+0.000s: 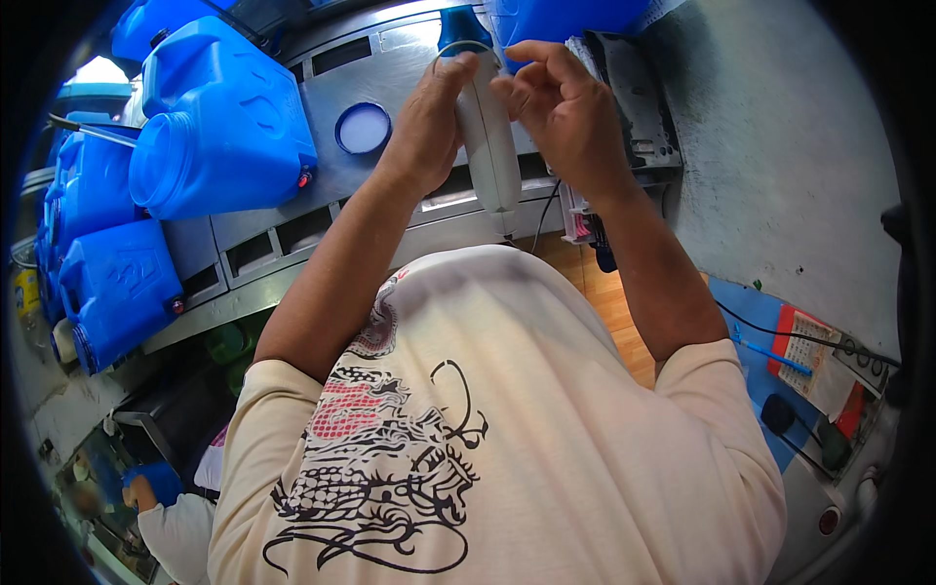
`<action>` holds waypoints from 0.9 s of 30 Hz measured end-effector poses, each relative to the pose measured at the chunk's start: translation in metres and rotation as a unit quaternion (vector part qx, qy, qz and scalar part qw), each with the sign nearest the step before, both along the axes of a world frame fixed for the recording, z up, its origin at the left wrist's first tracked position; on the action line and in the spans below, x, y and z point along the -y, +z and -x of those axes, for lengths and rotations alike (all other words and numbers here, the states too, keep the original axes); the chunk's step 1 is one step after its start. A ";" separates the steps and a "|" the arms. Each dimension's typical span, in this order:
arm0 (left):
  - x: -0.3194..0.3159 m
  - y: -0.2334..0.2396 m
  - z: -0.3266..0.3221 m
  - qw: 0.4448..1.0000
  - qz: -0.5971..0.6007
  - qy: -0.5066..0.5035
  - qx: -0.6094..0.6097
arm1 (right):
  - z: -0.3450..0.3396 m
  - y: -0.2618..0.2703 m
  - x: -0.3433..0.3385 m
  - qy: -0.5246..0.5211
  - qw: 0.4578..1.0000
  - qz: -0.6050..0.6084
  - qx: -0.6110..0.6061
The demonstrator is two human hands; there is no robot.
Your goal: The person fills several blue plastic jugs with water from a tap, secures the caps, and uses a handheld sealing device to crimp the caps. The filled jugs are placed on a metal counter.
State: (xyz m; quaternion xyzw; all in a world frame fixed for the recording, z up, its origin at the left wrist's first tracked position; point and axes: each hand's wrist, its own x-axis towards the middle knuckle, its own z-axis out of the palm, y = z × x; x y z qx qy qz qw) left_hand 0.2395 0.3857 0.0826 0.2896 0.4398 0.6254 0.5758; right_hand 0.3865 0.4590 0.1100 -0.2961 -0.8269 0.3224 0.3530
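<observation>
My left hand [428, 121] is wrapped around the pale handle of a handheld blower [491, 157], a hair dryer or heat gun, with its thumb across the upper part. The blower has a blue head [465, 28], and a cord leaves the handle's lower end. A thin pale ring [462, 45] crosses the blower by my left thumb. Close against its right side is my right hand [574, 117], fingers bent, index and thumb apart. I see nothing held in it; whether its fingertips touch the blower is unclear. Beyond my left hand, a blue screw cap [363, 128] lies inside-up on the metal counter [329, 95].
A blue water jug [227, 110] lies on its side with its mouth uncapped; more blue jugs [121, 281] stand left and behind. A dark metal appliance [636, 110] sits by the right wall [768, 131]. Another person's arm [142, 493] shows at lower left.
</observation>
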 end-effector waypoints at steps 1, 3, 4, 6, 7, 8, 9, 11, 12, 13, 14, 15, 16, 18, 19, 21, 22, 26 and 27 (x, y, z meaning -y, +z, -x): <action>0.000 -0.002 0.004 0.999 -0.012 -0.031 -0.002 | 0.000 0.003 -0.003 0.010 1.000 0.003 -0.011; 0.000 -0.002 0.004 0.998 -0.025 -0.064 0.003 | -0.002 0.006 -0.008 0.028 0.999 0.010 -0.034; 0.001 -0.001 0.002 0.997 -0.027 -0.066 0.009 | -0.003 0.005 -0.012 0.030 0.999 0.014 -0.035; 0.000 0.000 0.000 0.998 -0.022 -0.062 0.011 | -0.005 0.001 -0.017 0.035 0.998 0.023 -0.039; -0.001 -0.003 -0.001 0.998 -0.015 -0.056 0.006 | -0.005 0.002 -0.017 0.043 0.997 0.053 -0.045; -0.001 -0.004 -0.002 0.999 -0.008 -0.050 0.001 | -0.006 0.003 -0.017 0.050 0.994 0.083 -0.051; -0.001 -0.003 -0.004 0.999 0.014 -0.037 -0.015 | -0.006 0.005 -0.016 0.058 0.990 0.114 -0.058; -0.001 0.001 -0.007 0.997 0.058 -0.010 -0.048 | -0.006 0.008 -0.016 0.084 0.981 0.162 -0.069; -0.001 0.006 -0.006 0.995 0.072 -0.019 -0.068 | -0.008 0.010 -0.016 0.094 0.975 0.186 -0.073; -0.002 0.013 -0.004 0.992 0.087 -0.028 -0.088 | -0.008 0.010 -0.016 0.094 0.975 0.185 -0.075; -0.001 0.016 -0.003 0.988 0.101 -0.037 -0.107 | -0.009 0.011 -0.017 0.094 0.976 0.183 -0.077; 0.000 0.017 -0.001 0.989 0.100 -0.044 -0.102 | -0.009 0.011 -0.017 0.095 0.976 0.182 -0.080; 0.000 0.017 0.001 0.989 0.098 -0.051 -0.098 | -0.009 0.010 -0.017 0.088 0.982 0.153 -0.071; 0.000 0.015 0.003 0.991 0.072 -0.059 -0.100 | -0.009 0.008 -0.018 0.073 0.991 0.094 -0.053; 0.001 0.011 0.002 0.991 0.047 -0.059 -0.108 | -0.009 0.007 -0.017 0.055 0.993 0.092 -0.046; 0.004 0.008 0.000 0.991 0.019 -0.053 -0.120 | -0.012 0.004 -0.016 0.019 0.996 0.087 -0.031; 0.006 0.008 -0.003 0.991 0.016 -0.047 -0.125 | -0.015 0.003 -0.016 0.020 0.993 0.109 -0.034; 0.011 0.004 -0.009 0.977 0.012 -0.018 -0.213 | -0.029 0.000 -0.014 0.016 0.980 0.199 -0.014; 0.012 0.002 -0.010 0.968 0.009 -0.008 -0.250 | -0.032 -0.002 -0.013 0.014 0.975 0.222 -0.002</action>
